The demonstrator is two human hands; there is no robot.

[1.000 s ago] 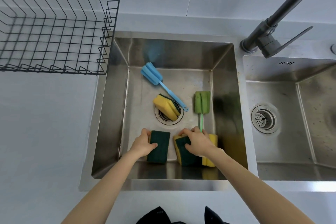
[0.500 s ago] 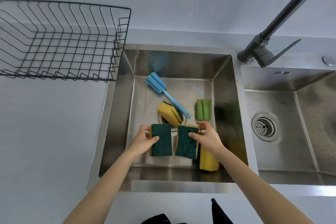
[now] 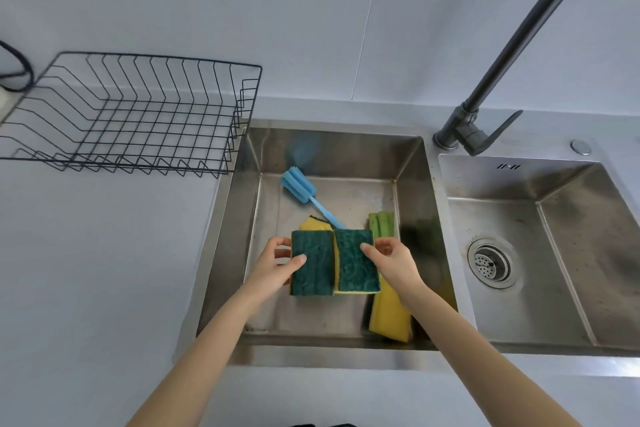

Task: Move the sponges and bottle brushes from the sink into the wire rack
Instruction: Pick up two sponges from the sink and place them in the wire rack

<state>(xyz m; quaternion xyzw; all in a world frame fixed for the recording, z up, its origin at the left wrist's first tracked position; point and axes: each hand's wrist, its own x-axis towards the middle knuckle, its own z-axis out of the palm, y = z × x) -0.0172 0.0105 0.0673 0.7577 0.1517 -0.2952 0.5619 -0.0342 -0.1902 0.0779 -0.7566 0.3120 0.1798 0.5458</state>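
Note:
My left hand (image 3: 273, 267) grips a yellow sponge with a dark green scouring face (image 3: 311, 265), held above the left sink basin (image 3: 235, 229). Beside it, edges touching, my right hand (image 3: 394, 260) grips a second green-faced sponge (image 3: 356, 262). Behind them a third yellow sponge (image 3: 313, 224) is partly hidden. A fourth yellow sponge (image 3: 388, 315) lies under my right wrist near the front wall. The blue bottle brush (image 3: 299, 185) lies at the basin's back. The green bottle brush (image 3: 381, 224) shows only its head. The black wire rack (image 3: 131, 114) stands on the counter to the left.
A dark curved faucet (image 3: 485, 104) rises between the two basins. The right basin (image 3: 571, 305) holds only its drain strainer (image 3: 491, 262). A black cable (image 3: 17, 76) loops at the far left, behind the rack. Grey counter lies in front of the rack.
Both hands have lifted their sponges up off the sink floor and brought them side by side. The view has tilted upward, showing more wall and faucet.

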